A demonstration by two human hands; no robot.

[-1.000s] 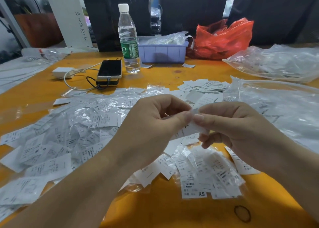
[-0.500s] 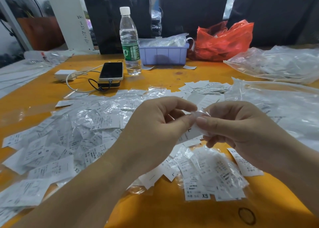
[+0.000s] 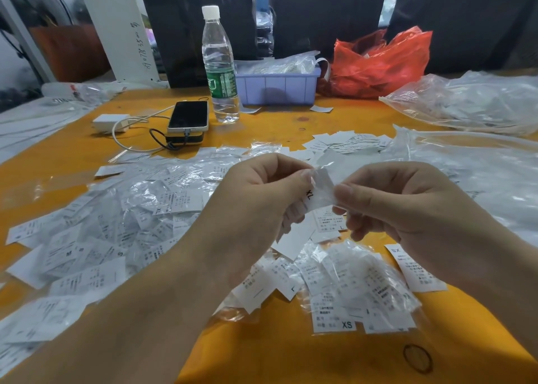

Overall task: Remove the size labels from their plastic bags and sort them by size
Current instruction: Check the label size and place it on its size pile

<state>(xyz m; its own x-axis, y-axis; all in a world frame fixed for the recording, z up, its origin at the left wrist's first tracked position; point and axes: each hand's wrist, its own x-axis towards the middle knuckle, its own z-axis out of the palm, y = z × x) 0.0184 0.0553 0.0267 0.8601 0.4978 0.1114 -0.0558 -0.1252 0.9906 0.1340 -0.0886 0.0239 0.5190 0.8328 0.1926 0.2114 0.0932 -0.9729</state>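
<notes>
Left grip (image 3: 262, 206) and right grip (image 3: 407, 209) both pinch one XL label (image 3: 318, 191); bagged labels (image 3: 364, 290) on counter (image 3: 276, 360) below.

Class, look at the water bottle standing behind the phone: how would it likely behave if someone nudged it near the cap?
The water bottle is tall and narrow, so it would probably tip rather than slide. It looks only partly full, likely fairly light. Once down, its round body may roll across the table.
</notes>
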